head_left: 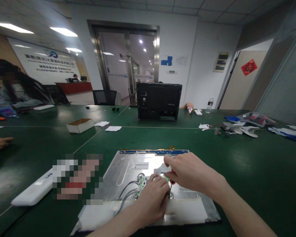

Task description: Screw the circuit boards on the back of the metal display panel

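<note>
both hands close together, left hand (153,197) curled, right hand (189,172) pinching

The panel back (128,166) is brushed sheet metal with a dull sheen. The green table (249,171) looks smooth and faintly glossy. Near its left edge lie a matt cardboard box (79,125) and a smooth white plastic casing (33,192).

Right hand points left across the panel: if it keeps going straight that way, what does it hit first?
Probably the small white label on the metal panel back, just past the right hand fingertips. Depth is unclear; the left hand sits lower, likely off that line.
</note>
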Demonstrator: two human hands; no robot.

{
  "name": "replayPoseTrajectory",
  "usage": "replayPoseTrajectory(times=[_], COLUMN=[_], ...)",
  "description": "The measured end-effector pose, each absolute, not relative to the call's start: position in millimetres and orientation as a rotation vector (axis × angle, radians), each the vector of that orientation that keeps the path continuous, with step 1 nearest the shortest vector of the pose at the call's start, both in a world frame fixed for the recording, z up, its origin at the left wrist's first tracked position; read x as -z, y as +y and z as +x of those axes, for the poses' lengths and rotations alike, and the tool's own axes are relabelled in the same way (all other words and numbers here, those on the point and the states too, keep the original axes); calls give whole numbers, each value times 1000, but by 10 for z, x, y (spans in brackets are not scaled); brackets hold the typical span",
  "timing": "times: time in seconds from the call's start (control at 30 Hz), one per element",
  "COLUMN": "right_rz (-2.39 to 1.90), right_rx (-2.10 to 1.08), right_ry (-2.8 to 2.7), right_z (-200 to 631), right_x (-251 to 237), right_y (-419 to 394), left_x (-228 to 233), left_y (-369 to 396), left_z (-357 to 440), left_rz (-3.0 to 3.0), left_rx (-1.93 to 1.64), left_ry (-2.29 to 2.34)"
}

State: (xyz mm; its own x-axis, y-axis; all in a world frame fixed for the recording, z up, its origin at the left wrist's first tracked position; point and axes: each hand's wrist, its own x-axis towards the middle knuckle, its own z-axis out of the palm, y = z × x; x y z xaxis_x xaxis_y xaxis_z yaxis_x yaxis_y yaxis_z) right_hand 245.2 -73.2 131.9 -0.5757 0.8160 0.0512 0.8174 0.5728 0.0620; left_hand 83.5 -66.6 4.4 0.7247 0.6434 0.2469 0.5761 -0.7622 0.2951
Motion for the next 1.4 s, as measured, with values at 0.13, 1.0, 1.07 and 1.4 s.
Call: replayPoseTrajectory(times=[0.13, 1.0, 1.07, 1.4], right_rz=[-1212, -1180, -1280, -1397], right_rx=[-106, -32, 20, 143], right_ry=[-2832, -2839, -2804, -2807], right_z=[2514, 2500, 2474, 2435], right_x=[-1368, -1350, -1347, -1357], right_y=[-728, -735, -735, -762], left_x=[-31, -32, -38, -37], left_y=[-665, -670, -674, -666], left_z=[829, 818, 819, 817], left_rz=[2741, 2730, 2727, 2734], left_rx=[-498, -537, -552, -546], left_ry=[968, 941, 937, 930])
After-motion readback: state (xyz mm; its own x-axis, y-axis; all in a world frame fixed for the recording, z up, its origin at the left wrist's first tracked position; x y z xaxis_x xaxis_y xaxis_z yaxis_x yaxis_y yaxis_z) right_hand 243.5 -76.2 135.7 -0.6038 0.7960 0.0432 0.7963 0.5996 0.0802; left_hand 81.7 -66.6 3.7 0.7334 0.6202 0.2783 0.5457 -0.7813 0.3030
